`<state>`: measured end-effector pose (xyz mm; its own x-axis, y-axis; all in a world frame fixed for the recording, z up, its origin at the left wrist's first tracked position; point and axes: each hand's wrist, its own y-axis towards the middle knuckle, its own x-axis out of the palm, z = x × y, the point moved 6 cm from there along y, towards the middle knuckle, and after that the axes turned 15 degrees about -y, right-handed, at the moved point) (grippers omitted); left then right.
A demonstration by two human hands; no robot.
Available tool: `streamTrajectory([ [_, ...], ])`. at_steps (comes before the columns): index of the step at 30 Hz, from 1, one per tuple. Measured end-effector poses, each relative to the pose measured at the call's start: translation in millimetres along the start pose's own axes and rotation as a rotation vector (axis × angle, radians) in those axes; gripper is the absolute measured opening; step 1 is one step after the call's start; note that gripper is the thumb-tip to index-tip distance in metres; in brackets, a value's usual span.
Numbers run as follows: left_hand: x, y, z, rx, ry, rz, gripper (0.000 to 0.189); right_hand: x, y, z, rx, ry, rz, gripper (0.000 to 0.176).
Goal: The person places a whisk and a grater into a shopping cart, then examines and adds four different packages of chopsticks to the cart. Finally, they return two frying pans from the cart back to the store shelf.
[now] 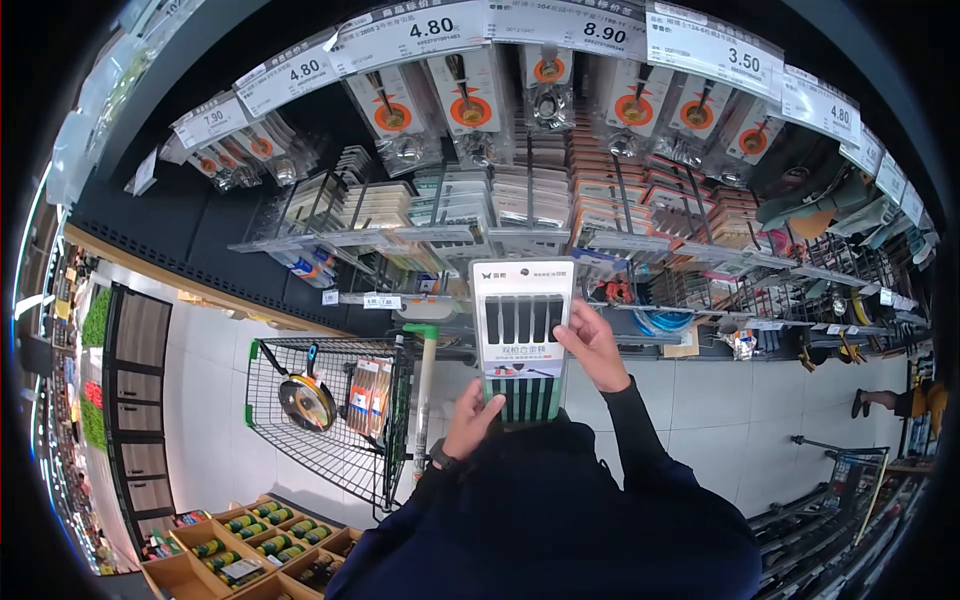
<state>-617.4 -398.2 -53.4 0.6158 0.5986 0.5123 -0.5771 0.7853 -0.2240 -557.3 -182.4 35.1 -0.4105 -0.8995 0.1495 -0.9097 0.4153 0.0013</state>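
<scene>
A flat white and green package of dark chopsticks is held upright between both hands, in front of the shelf. My left hand grips its lower left edge, thumb on the front. Higher up on the right edge, my right hand is closed on the package with the thumb over its front. Fingers behind the package are hidden. Beyond it, rows of similar packs hang on the shelf hooks.
A shopping cart stands at the left, holding a round pan and a package. Price labels line the shelf above. A wooden display of bottles or jars is at lower left. Another person's legs show at far right.
</scene>
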Motion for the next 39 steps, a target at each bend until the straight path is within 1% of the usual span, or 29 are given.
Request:
streamTrajectory([
  [2,12.8,-0.1,19.4,0.023,0.040,-0.004,0.028,0.4,3.3,-7.1,-0.029,-0.005,-0.006,0.040],
  [4,18.7,-0.1,26.4,0.010,0.009,-0.008,0.029,3.1,6.6,-14.5,-0.060,-0.007,-0.015,0.040],
  [7,26.2,-2.4,33.2,0.008,-0.014,-0.021,0.031,6.6,7.6,-21.6,-0.067,-0.018,0.024,0.044],
  [10,35.4,-3.3,40.8,0.010,-0.019,-0.032,0.032,10.2,5.9,-26.4,-0.084,0.028,0.072,0.046],
  [12,41.3,-3.9,45.4,0.028,-0.021,-0.055,0.033,10.1,3.2,-28.5,-0.081,0.067,0.110,0.051],
  [21,54.7,-11.8,49.8,0.032,-0.049,-0.035,0.034,9.2,-1.3,-33.4,-0.044,0.141,0.046,0.064],
  [28,58.9,-11.5,46.0,0.035,-0.084,-0.050,0.034,5.4,-1.4,-36.7,-0.032,0.191,0.021,0.065],
  [34,62.3,-10.4,44.1,0.012,-0.118,-0.039,0.037,1.9,-1.2,-41.4,-0.058,0.195,0.029,0.061],
  [39,62.9,-8.3,35.5,-0.026,-0.179,-0.101,0.038,-5.6,-1.8,-46.6,-0.046,0.271,0.092,0.059],
])
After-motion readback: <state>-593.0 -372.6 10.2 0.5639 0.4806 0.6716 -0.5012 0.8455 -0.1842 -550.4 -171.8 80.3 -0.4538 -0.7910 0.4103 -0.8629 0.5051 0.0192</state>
